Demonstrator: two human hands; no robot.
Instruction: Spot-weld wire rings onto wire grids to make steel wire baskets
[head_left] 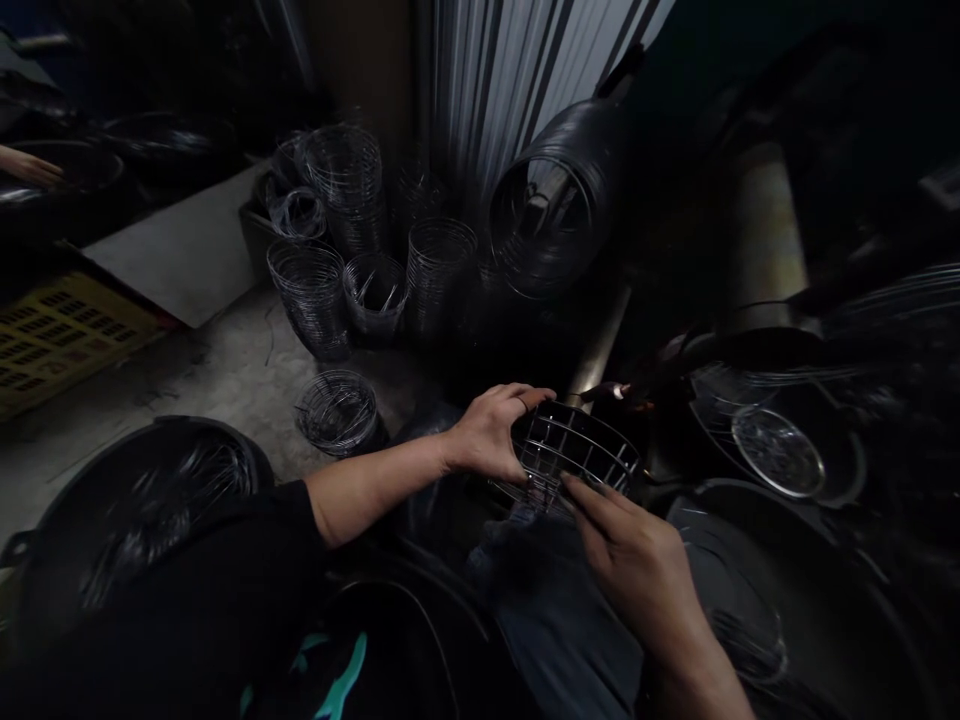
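A round wire basket frame (577, 450) sits above my lap in the middle of the view. My left hand (491, 432) is closed round its left rim, fingers curled over the top ring. My right hand (637, 560) comes from below right, with its fingertips pinching the near rim of the same frame. A small glowing spot (622, 392) shows just beyond the frame, by a metal bar.
Stacks of wire rings (352, 250) stand on the floor ahead, with a smaller coil (337, 410) nearer. A dark tub (135, 500) of wire sits at left, a yellow crate (52, 335) far left. Another person's hand (30, 165) shows at upper left. Dark machinery and a pan (780, 450) fill the right.
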